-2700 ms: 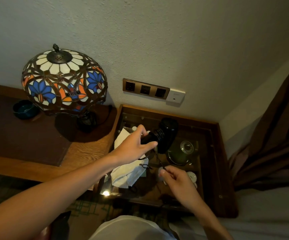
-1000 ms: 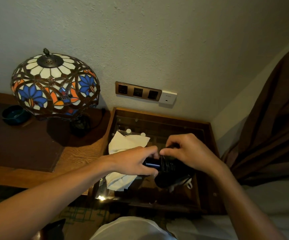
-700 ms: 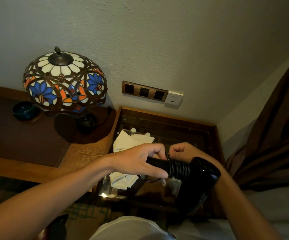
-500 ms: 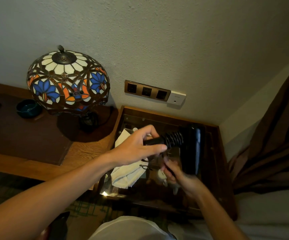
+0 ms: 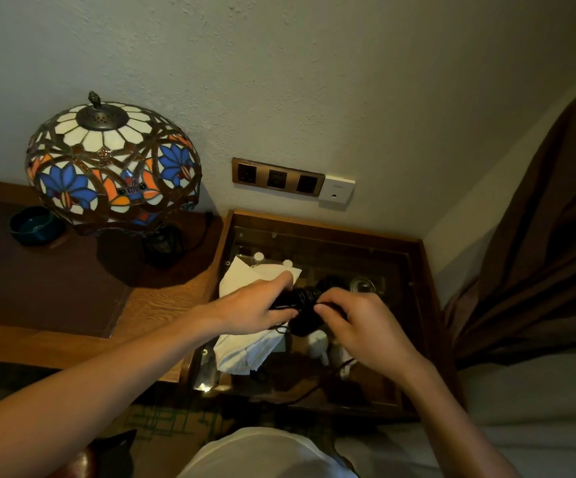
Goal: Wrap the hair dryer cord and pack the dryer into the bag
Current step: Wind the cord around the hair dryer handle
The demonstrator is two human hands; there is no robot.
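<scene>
The black hair dryer [image 5: 305, 307] hangs over the glass-topped side table [image 5: 414, 294], with cord coils around its handle. My left hand [image 5: 257, 307] is shut on the handle from the left. My right hand [image 5: 359, 322] pinches the black cord [image 5: 331, 372] at the coils; the cord's loose end trails down beneath this hand. Most of the dryer's body is hidden behind my fingers. A white cloth bag [image 5: 248, 336] lies crumpled on the glass, under and left of my left hand.
A stained-glass lamp [image 5: 112, 163] stands on the wooden desk [image 5: 55, 288] to the left, with a dark bowl [image 5: 34, 225] beside it. Wall sockets [image 5: 278, 177] sit above the table. Under the glass are a lidded cup [image 5: 362, 286] and small white items. A brown curtain [image 5: 538, 253] hangs right.
The dryer has swung from upright at the right to lower and between my hands. My right hand has risen from under the dryer to the coils on the handle.
</scene>
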